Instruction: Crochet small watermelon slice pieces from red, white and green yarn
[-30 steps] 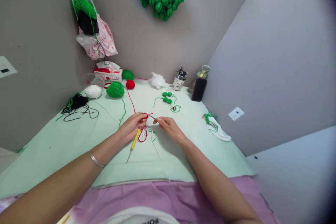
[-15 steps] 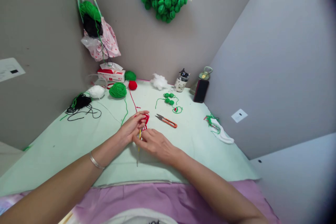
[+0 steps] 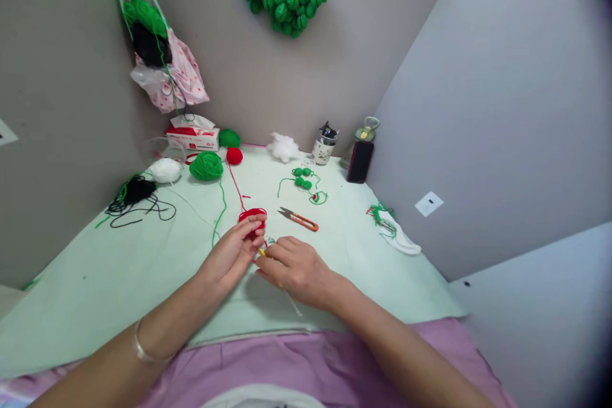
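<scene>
"Any readable text?"
"None. Tissue box [image 3: 194,139] has dark lettering on its front, too small to make out."
"Cup [image 3: 323,152]?"
"Printed wrap, blurred."
"White clothing [image 3: 261,394], bottom edge?"
"Dark marks, cut off by the frame, can't read them."

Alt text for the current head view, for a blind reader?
The left hand holds red yarn while the right hand grips a yellow-handled tool over a pale green table. Beyond them lie orange-handled snips and small round green pieces.
</scene>
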A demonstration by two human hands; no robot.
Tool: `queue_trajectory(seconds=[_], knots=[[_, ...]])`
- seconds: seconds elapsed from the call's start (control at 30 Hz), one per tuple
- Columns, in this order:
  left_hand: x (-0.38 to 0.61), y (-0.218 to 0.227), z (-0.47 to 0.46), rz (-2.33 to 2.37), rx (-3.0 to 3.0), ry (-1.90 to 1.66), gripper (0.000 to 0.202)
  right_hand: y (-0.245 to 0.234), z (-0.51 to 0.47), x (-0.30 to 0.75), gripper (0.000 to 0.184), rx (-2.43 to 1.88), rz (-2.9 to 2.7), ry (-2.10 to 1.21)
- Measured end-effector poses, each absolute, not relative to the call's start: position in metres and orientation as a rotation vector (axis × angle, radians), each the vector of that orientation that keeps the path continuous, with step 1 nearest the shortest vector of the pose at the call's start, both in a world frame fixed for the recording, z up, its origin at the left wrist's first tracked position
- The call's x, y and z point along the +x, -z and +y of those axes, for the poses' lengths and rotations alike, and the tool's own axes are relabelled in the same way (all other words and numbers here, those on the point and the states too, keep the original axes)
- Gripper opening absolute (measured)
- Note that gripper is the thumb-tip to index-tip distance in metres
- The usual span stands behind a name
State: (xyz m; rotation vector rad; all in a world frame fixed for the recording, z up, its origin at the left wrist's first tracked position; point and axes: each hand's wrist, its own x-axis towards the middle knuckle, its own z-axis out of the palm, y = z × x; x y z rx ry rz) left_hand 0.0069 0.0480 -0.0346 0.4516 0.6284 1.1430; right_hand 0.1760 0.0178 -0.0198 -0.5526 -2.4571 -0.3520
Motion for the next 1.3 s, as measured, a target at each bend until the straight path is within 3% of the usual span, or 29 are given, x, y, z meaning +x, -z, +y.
queue_trajectory(seconds=[0.07,0.2,0.3,0.43,0.73,0.87,1.13,1.3], knots=[[0.01,0.029,0.033,0.633,0.432,-1.142,0.004,0.008,0.003,0.184,0.02,-0.663,-2.341,-0.049],[0.012,0.014,0.008,0.665,0.449,-1.142,0.015,-0.001,-0.018,0.197,0.02,-0.872,-1.828,-0.864],[0.011,0.007,-0.001,0.733,0.602,-1.055,0.025,0.007,-0.022,0.201,0.024,-0.797,-1.437,-1.126],[0.015,0.004,-0.004,0.759,0.754,-1.033,0.028,0.013,-0.024,0.197,0.019,-0.773,-1.28,-0.952],[0.032,0.012,-0.009,0.734,0.854,-1.1,0.028,0.015,-0.029,0.186,0.016,-0.98,-1.521,-0.585],[0.033,0.015,-0.011,0.761,0.905,-1.112,0.032,0.018,-0.028,0.186,0.008,-1.023,-1.422,-0.656],[0.031,0.015,-0.009,0.866,1.046,-1.175,0.011,0.013,-0.029,0.184,0.009,-1.05,-1.322,-0.829],[0.033,0.018,-0.011,0.842,1.015,-1.205,0.011,0.014,-0.029,0.182,0.015,-1.067,-1.297,-0.846]])
